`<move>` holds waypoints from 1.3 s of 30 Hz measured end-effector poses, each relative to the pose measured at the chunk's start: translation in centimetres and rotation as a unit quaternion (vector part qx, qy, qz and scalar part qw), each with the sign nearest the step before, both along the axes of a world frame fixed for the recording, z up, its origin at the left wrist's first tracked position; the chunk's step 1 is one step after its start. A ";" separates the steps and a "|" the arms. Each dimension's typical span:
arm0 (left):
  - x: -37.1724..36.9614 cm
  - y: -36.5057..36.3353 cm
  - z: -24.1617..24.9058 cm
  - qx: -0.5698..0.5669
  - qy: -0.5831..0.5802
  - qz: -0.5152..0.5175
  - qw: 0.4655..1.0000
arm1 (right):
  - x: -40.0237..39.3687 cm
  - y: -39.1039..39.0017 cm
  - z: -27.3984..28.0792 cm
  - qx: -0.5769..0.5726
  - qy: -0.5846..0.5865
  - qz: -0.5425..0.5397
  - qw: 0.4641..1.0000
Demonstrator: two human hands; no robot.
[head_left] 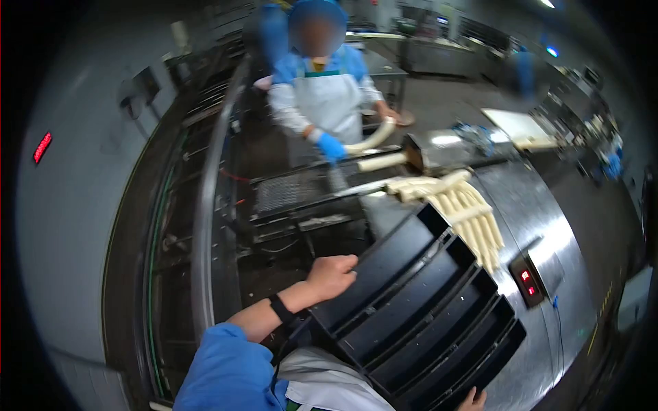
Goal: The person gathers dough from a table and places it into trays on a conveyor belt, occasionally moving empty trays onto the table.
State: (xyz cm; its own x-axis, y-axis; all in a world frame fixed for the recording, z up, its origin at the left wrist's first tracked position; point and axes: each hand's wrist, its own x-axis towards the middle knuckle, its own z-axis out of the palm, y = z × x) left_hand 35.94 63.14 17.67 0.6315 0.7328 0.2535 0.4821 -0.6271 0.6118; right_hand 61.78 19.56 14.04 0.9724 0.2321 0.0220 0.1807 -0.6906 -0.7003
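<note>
- Holds the black tray (411,294) in the lower middle of the view, tilted, with long parallel compartments turned up and the far corner just beside the pale rolls (473,222); cannot tell whether resting on the table too.
- Curls the left hand (334,275) closed at the tray's left edge, fingers tucked in; wears a black wristband (281,309) below a blue sleeve (223,366).
- Puts the right hand (473,400) to the tray's near right edge, showing little more than fingers at the bottom border; cannot tell how tightly closed.
- Stands by a metal table (548,212), with the pale rolls mostly side by side, some crosswise on top, and a box with red digits (526,284) near them.
- Faces a co-worker in a white apron (329,103), holding a long, bent roll (375,140) between a blue-gloved hand (330,146) and a bare one.
- Has a metal cylinder (456,148) beyond the rolls, with another roll (382,162) at its mouth.
</note>
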 end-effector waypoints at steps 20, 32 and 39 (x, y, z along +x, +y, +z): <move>-46.1 -28.0 -5.7 0.013 -0.195 0.841 0.505 | -52.8 67.3 3.4 0.033 -0.165 0.864 0.475; -42.4 -30.0 -12.8 0.046 -0.211 0.906 0.365 | -69.3 66.4 -3.3 0.035 -0.127 0.919 0.373; -45.0 -18.2 -11.4 -0.093 -0.192 0.853 0.476 | -46.1 65.1 -3.0 0.078 -0.076 0.837 0.536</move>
